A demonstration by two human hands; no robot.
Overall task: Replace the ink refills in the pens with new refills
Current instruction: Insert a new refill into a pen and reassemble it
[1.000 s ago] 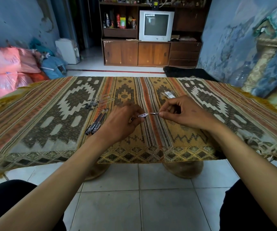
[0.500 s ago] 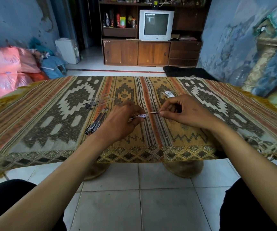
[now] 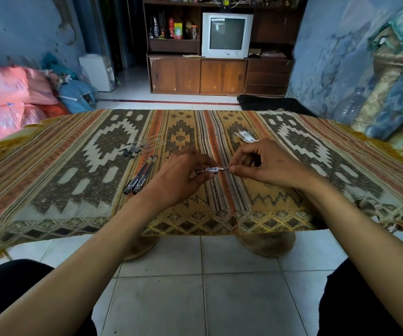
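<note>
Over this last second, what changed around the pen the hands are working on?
Little: left hand grips the pen, right hand pinches its tip as before, the hands barely shifting. Spare pens, clear tubes and packet stayed put.

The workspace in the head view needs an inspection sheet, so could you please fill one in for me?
Surface: table covered by a patterned woven cloth.
Job's things: pen held over the cloth; two dark pens lying side by side; clear tubes and small dark parts behind them.
Clutter: small packet beyond the right hand.
Grippers: left hand grips the pen; right hand pinches its tip.
Cables: nothing seen.
Surroundings: television on a wooden cabinet; pink bags; tiled floor.
</note>
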